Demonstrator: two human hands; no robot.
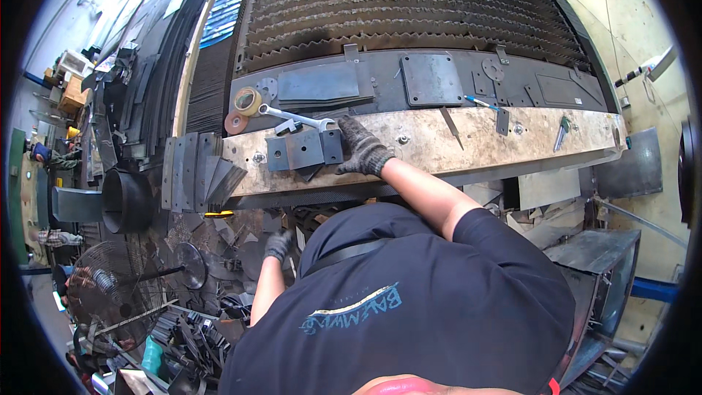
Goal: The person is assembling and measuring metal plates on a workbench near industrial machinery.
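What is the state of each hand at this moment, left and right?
Left hand: cannot be told whether open or closed.
Right hand: open, thumb and fingers spread at the right end of the dark metal plates.

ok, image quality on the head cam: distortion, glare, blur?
Head view: strong fisheye, black rim, wooden board bowing gently; glare on the bluish-white strips at upper left; right hand and drilled metal plate fairly crisp; left hand softer, motion or focus unclear; scrap pile at lower left dim.

Your right glove is mottled grey, your shirt black with teal print, the plates blue-grey, the board blotchy tan.
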